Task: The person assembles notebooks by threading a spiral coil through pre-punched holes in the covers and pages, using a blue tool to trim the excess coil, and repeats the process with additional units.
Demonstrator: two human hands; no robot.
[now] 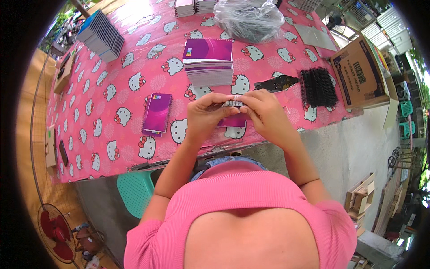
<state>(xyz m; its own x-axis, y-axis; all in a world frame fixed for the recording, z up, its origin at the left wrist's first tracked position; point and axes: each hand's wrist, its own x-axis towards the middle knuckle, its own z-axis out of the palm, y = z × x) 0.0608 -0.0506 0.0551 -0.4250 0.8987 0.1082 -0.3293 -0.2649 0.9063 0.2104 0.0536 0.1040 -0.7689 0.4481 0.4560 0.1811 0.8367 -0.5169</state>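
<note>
Both my hands meet in front of me over the table's near edge. My left hand (204, 115) and my right hand (266, 112) pinch a small spiral-bound notebook (233, 103) between thumbs and fingers, its pale edge with dark coil loops facing me. A purple cover (233, 120) shows below my fingers; I cannot tell whether it belongs to the held notebook. Just beyond stands a stack of purple notebooks (208, 50). To the left lie a few purple spiral notebooks (157, 113), one on another.
Black plastic binding coils (318, 87) lie at the right beside a dark tool or strip (276, 84) and an open cardboard box (362, 71). A clear plastic bag (249, 19) sits at the back. A tall notebook stack (101, 36) stands far left on the pink tablecloth (134, 58).
</note>
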